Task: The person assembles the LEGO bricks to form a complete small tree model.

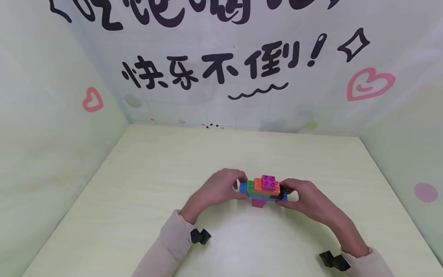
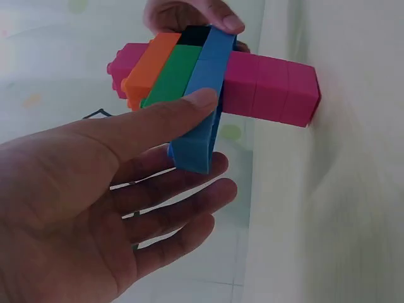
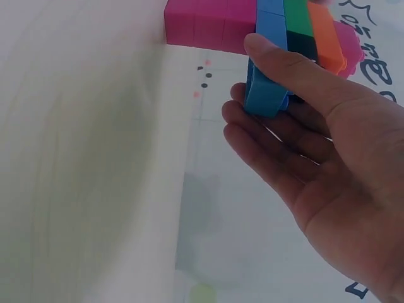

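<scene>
A small model of stacked bricks [image 1: 264,188] stands on the pale table [image 1: 138,200] in the middle of the head view. It has blue, green, black and orange layers, a magenta brick on top and a long magenta brick [image 2: 271,85] as its base. My left hand [image 1: 218,188] holds its left end, with the thumb [image 2: 183,104] on the blue brick [image 2: 205,95] and the fingers behind it. My right hand [image 1: 304,198] holds the right end the same way, thumb [image 3: 284,63] across the blue brick [image 3: 268,57]. The model's underside is hidden.
Pale walls close the table in on the left, back and right; the back wall [image 1: 242,69] carries black writing and pink hearts. Black wrist mounts [image 1: 200,235] sit on both light sleeves. Bare tabletop lies around the model.
</scene>
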### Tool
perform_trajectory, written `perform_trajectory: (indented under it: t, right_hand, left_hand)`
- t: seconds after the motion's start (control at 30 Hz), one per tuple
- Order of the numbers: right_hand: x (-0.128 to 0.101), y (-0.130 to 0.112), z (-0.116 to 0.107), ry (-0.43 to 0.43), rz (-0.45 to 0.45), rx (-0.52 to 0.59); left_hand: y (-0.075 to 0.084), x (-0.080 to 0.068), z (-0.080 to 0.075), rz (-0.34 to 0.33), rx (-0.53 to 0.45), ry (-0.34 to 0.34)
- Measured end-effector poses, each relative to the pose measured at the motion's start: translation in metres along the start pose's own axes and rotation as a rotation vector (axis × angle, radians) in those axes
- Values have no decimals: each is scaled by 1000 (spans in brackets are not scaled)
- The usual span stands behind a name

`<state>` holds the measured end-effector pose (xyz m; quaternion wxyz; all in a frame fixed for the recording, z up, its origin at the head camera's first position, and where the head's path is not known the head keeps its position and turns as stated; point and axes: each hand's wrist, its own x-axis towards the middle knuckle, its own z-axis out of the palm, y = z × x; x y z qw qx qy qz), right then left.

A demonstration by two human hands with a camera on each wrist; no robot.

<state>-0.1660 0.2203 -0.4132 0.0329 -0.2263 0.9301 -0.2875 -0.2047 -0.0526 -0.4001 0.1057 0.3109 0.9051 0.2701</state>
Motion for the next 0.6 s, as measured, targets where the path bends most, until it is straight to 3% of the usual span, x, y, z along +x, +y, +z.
perform_trajectory:
  t: [0.13, 0.27, 0.37, 0.5, 0.6]
  right_hand:
    - [3, 4, -1, 76, 62, 129]
    - [7, 12, 2, 179, 196, 283]
    - [11, 21, 11, 182, 292, 311]
    - [16, 32, 23, 150, 340, 269]
    - [19, 36, 27, 145, 331, 222]
  left_hand:
    - [-7, 1, -4, -40, -117, 52]
    - [-15, 8, 5, -171, -349, 126]
    - [-22, 14, 18, -278, -462, 181]
    - [-30, 21, 35, -351, -470, 216]
    - [-32, 23, 43, -359, -436, 222]
